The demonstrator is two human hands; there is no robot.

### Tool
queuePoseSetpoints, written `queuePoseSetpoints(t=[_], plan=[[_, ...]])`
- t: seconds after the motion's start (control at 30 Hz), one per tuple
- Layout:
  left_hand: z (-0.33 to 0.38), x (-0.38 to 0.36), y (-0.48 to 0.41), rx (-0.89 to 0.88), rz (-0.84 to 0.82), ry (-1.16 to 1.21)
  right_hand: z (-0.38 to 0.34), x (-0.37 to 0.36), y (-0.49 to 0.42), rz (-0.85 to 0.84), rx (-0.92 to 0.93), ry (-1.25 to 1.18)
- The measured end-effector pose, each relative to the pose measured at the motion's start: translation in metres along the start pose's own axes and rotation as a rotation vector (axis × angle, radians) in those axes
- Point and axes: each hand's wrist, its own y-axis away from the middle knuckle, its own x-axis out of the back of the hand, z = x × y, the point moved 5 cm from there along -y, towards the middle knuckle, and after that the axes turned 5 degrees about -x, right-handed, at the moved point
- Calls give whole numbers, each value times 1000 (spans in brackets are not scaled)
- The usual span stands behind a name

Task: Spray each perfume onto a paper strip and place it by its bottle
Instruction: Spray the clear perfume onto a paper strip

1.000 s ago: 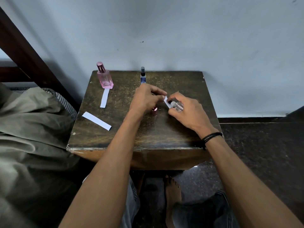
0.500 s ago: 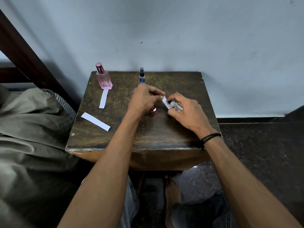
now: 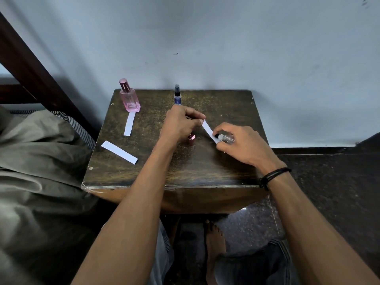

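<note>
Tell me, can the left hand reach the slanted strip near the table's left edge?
Probably yes. Bare table lies between the left hand and the slanted strip, with nothing standing in the way. But its grip is pinching a second strip at the right hand's bottle, so that must go first.

The left hand pinches one end of a strip; the right hand grips a clear bottle, its nozzle at the other end. On the table are a pink bottle touching a second strip, a blue bottle, a cap and a loose strip.

A single head-worn wide-angle view looks forward and steeply down, close over the small wooden table against the wall.
</note>
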Motion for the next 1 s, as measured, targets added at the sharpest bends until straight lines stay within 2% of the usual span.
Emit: queuePoseSetpoints(t=[0.1,0.3,0.63,1.0], plan=[[0,1,0,1,2,-2,6,5,2,-42,-3,-60],[0,0,-1,-15,-1,-38,5,9,3,37,26,-153],[-2,0,-3,-27,0,-53,0,-1,1,-6,68,6],[3,1,1,-10,-16,-18,-4,-4,-2,10,44,41]])
